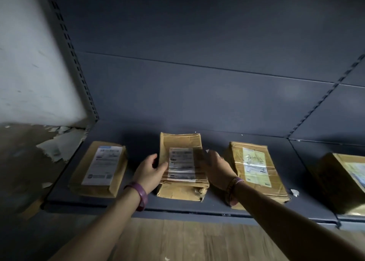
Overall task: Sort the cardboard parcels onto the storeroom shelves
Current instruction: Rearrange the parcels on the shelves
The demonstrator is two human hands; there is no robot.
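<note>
A worn cardboard parcel (pixel 182 142) with a white label lies flat in the middle of the dark grey shelf (pixel 138 203). My left hand (pixel 149 172) grips its left side, thumb on top by the label. Against the parcel's right side rests my right hand (pixel 217 170), fingers along the edge. To the left lies another labelled parcel (pixel 99 170). On the right sits a taped parcel (pixel 256 172) with a yellowish label, and a fourth parcel (pixel 343 181) lies at the far right, partly cut off by the frame.
The shelf has a dark back panel (pixel 197 83) and slotted uprights (pixel 79 69). A white wall with peeling paint (pixel 29 63) stands to the left. Wooden flooring (pixel 187 241) shows below the shelf's front edge. Gaps separate the parcels.
</note>
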